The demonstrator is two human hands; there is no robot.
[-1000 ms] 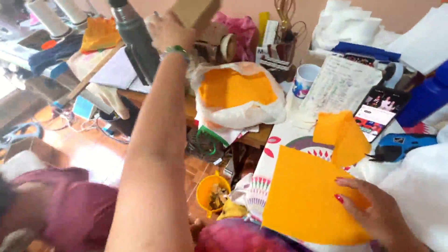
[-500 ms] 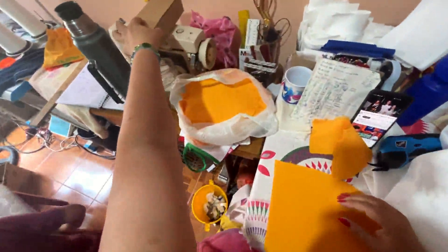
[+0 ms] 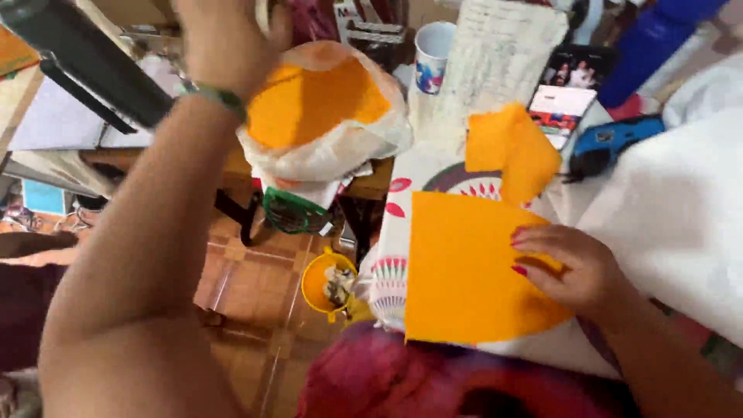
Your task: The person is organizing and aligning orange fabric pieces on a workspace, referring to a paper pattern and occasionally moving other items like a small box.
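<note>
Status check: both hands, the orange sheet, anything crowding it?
Right hand flat on large orange sheet, pinning it. Left hand raised far out, blurred; grip unclear. Smaller orange piece just beyond the sheet; blue tool off to the side.

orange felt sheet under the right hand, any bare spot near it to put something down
The white fabric right of the right hand lies bare. The tiled floor left of the yellow bucket is open too. Crowded: the table's far end, with the cup, phone, blue glue gun and bag of orange felt.
</note>
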